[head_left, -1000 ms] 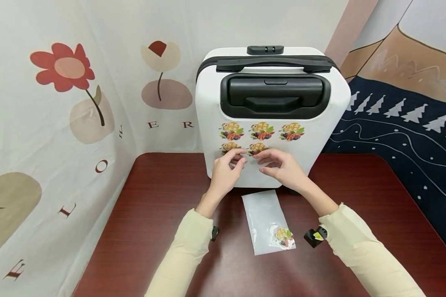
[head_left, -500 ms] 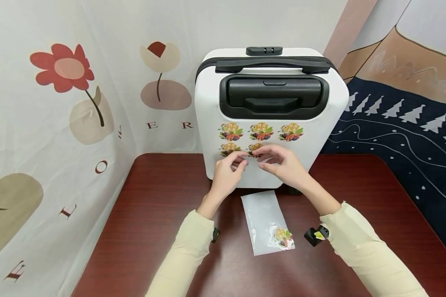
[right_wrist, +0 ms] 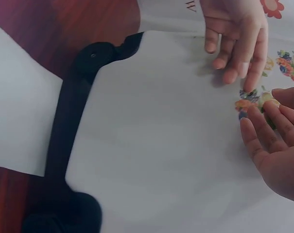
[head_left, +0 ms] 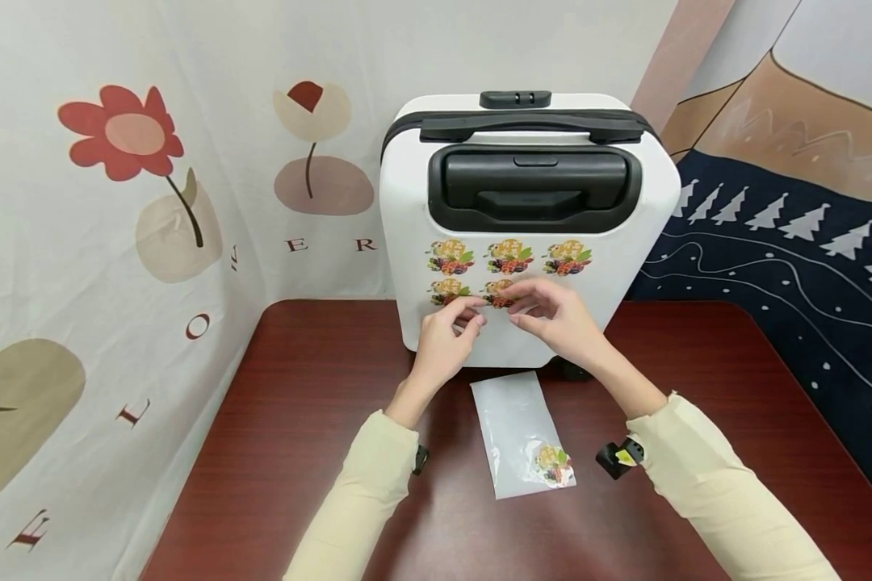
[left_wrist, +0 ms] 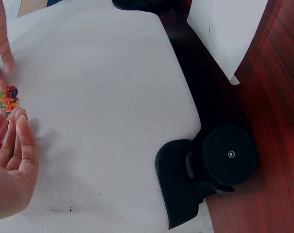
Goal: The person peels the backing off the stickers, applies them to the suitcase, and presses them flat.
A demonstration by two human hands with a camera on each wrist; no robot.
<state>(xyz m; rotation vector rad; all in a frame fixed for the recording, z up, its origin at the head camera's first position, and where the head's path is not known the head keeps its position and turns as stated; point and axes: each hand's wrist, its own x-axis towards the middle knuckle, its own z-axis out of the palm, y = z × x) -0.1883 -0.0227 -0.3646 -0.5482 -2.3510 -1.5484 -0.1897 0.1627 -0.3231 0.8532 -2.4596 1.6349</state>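
Observation:
A white suitcase [head_left: 407, 202] stands upright on the table, with several colourful fruit stickers on its face in two rows. The lower middle sticker [head_left: 496, 290] lies flat on the shell, its edges partly behind fingers. My left hand [head_left: 443, 335] has its fingertips by that sticker's left edge. From the other side, my right hand [head_left: 558, 319] touches the sticker's right edge with loosely bent fingers. The right wrist view shows the sticker [right_wrist: 246, 103] between both hands, with no piece pinched. In the left wrist view only part of the sticker [left_wrist: 10, 99] shows.
On the dark red table [head_left: 320, 403] lies a white backing sheet [head_left: 509, 428], just in front of the suitcase, with one fruit sticker [head_left: 554, 464] at its near corner. A black wheel [left_wrist: 230, 154] juts from the suitcase's bottom edge. Printed cloths hang behind and at the sides.
My right hand's fingertips have shifted slightly up and right along the sticker's edge. The left hand stays nearly where it was.

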